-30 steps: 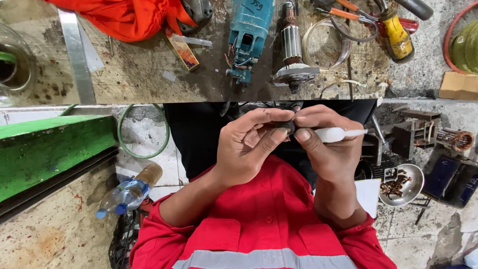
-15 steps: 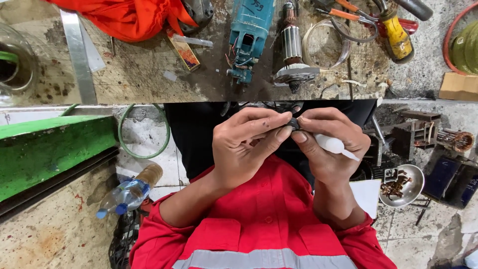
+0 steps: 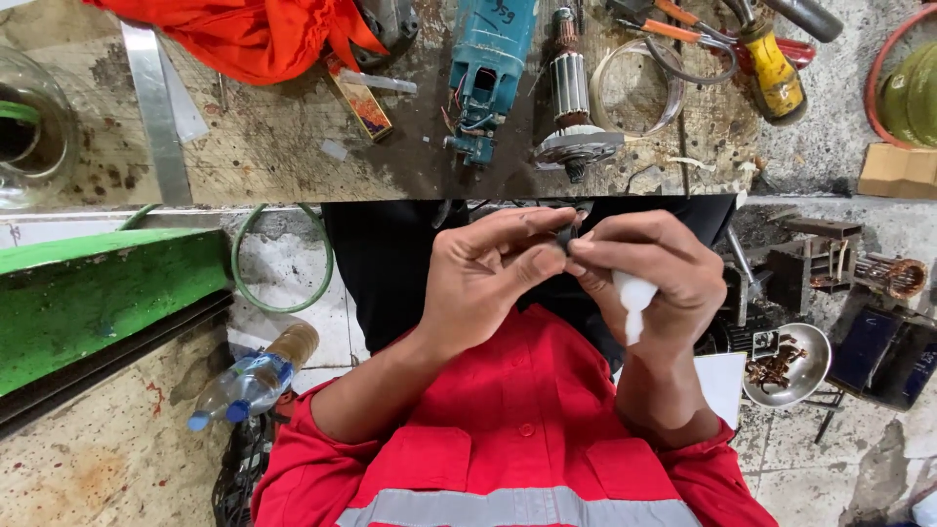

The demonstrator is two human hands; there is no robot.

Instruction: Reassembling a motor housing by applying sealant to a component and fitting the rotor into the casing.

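My left hand and my right hand meet in front of my red work shirt, just below the workbench edge. Both pinch a small dark part between their fingertips. My right hand also holds a small white tube in its palm, with its tip pointing down. On the bench above lie a teal power tool body and a motor armature.
An orange cloth, orange-handled pliers, a yellow-handled tool and a glass jar sit on the bench. A green bench, a plastic bottle and a metal bowl of rusty parts lie below.
The white tube in my right hand has swung from pointing sideways to pointing down. Both hands stay together at the small dark part.
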